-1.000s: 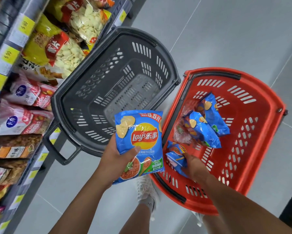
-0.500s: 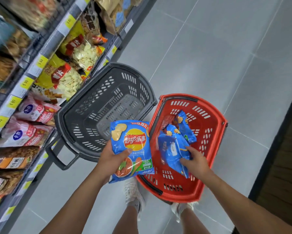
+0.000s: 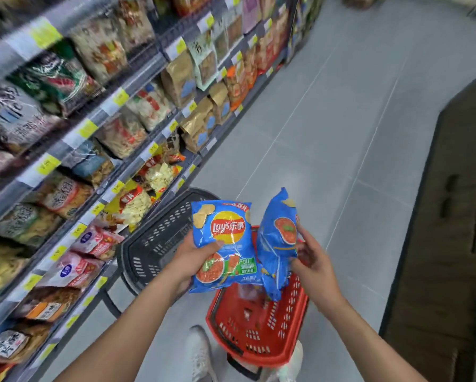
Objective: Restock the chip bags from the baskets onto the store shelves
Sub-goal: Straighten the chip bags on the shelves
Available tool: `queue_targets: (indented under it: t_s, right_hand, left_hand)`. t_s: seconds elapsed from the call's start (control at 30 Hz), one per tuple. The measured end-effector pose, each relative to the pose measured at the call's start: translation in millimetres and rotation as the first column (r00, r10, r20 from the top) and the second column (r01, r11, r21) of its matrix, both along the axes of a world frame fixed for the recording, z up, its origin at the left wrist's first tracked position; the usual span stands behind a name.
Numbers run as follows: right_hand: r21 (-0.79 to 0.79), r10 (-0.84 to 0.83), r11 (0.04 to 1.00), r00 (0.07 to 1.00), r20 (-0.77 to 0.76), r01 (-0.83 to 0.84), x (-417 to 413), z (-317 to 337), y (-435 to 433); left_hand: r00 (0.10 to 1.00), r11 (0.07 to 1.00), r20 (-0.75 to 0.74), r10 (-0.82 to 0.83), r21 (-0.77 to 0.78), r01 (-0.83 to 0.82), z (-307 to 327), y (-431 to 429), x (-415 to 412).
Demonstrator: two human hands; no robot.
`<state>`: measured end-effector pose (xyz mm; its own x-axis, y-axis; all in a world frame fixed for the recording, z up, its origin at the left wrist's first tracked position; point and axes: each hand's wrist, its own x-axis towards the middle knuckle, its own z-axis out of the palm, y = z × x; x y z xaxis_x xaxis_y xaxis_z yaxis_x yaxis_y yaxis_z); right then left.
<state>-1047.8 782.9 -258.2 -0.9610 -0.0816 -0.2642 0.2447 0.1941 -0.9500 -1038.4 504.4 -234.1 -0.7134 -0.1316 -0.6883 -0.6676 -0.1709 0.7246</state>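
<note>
Blue foil fills both hands: the left hand (image 3: 194, 259) grips a blue Lay's bag (image 3: 223, 235) by its lower left side, thumb pressed across the front, its printed face turned toward the camera; the right hand (image 3: 312, 261) pinches a second blue bag (image 3: 277, 238) along its right edge, thumb on the front and fingers curled behind, so that this bag stands more upright and a little twisted; the two bags meet near their lower corners, and I cannot tell whether another bag hangs behind the second one; both are held in the air above the red basket (image 3: 259, 351), which sits on the floor just beside a white shoe (image 3: 201, 351); what lies inside it is too blurred to name; a black basket (image 3: 148, 252) stands just beside the red one on the left, close against the foot of the store shelves (image 3: 137, 158); those shelves run along the left, packed with snack packets and edged with yellow price tags (image 3: 88, 128); grey floor tiles (image 3: 328, 133) stretch ahead down the aisle; a dark wood-grain unit (image 3: 452, 216) borders the right.
</note>
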Motion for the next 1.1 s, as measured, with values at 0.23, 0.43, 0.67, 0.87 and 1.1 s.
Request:
queue_targets:
  t_s: [0.23, 0.43, 0.67, 0.87, 1.1]
  right_hand:
    - [0.083, 0.21, 0.977, 0.956, -0.203, -0.197, -20, 112, -8]
    - [0.097, 0.302, 0.953, 0.933, -0.194, -0.288, -24, 183, -29]
    - [-0.002, -0.045, 0.999, 0.97, -0.241, 0.046, -14, 243, -84]
    - [-0.071, -0.235, 0.972, 0.957, -0.169, 0.226, -7, 268, -122]
    - [-0.267, 0.038, 0.963, 0.969, 0.243, 0.029, -1, 293, -148]
  left_hand:
    - [0.994, 0.998, -0.102, -0.044, 0.046, 0.049, 92, -7, -16]
    - [0.98, 0.996, -0.196, -0.017, 0.084, 0.034, 155, -23, -13]
    - [0.955, 0.987, -0.289, -0.065, 0.121, 0.103, 202, -58, -2]
    - [0.936, 0.983, -0.344, -0.073, 0.135, 0.126, 224, -90, 5]
    - [0.914, 0.986, -0.405, -0.036, 0.132, 0.098, 242, -119, 31]
